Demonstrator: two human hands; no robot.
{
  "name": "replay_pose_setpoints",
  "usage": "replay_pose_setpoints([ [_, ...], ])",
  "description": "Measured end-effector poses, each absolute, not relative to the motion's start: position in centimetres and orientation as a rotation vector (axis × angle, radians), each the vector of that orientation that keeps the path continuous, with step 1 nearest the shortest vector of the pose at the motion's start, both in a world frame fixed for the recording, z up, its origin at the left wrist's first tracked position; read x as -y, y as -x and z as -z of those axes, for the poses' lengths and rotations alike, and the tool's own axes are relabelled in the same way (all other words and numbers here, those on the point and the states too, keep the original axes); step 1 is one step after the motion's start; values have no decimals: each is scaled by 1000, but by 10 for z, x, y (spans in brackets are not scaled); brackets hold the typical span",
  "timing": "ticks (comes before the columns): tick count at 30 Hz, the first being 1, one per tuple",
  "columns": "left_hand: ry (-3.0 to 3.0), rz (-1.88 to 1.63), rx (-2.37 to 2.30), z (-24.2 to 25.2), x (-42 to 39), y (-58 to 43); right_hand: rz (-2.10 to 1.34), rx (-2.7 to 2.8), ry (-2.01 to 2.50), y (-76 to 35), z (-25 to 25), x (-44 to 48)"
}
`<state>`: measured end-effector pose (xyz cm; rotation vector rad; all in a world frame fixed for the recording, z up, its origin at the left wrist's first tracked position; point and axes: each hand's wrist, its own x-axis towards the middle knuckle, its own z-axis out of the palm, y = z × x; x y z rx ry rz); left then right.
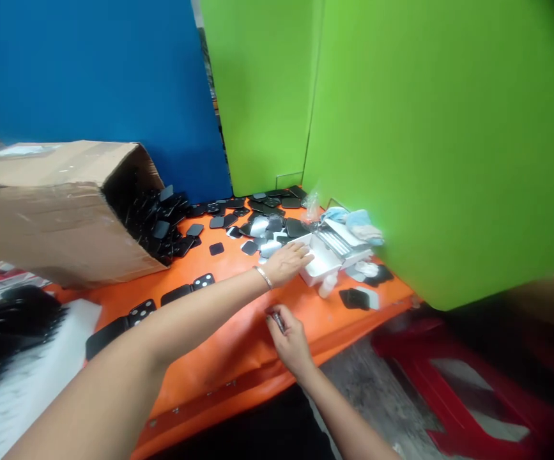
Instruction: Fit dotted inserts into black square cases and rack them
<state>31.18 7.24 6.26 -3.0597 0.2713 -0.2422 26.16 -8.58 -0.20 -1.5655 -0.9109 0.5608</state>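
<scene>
My left hand (287, 263) reaches forward over the near left edge of an open white box (312, 271), its fingers stretched out. My right hand (289, 335) is closed around a small dark object (278, 321), too small to name, just above the orange table (238, 342). A small white bottle (327, 285) stands beside the box. Beyond my left hand lie many black rounded plates (216, 248) and some shiny silver ones. Black pieces with white dots (204, 282) rest behind my left forearm.
A tipped cardboard box (56, 217) at the left spills black pieces. Blue (114, 76) and green (425, 128) panels rise behind the table. Folded cloths (363, 225) lie beyond the white box. White foam with black pieces (32, 377) is at lower left, a red stool (459, 396) at lower right.
</scene>
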Motion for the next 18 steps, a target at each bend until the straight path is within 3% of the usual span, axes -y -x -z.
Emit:
replay_pose_setpoints([
  [4, 3016, -1, -407, -60, -73, -342, -581, 891, 1543, -261, 0, 86],
  [13, 2933, -51, -415, -69, -81, -335, -585, 912, 1520, -264, -4, 89],
  [18, 3043, 304, -331, -93, -100, -315, -554, 919, 1520, -264, -2, 89],
])
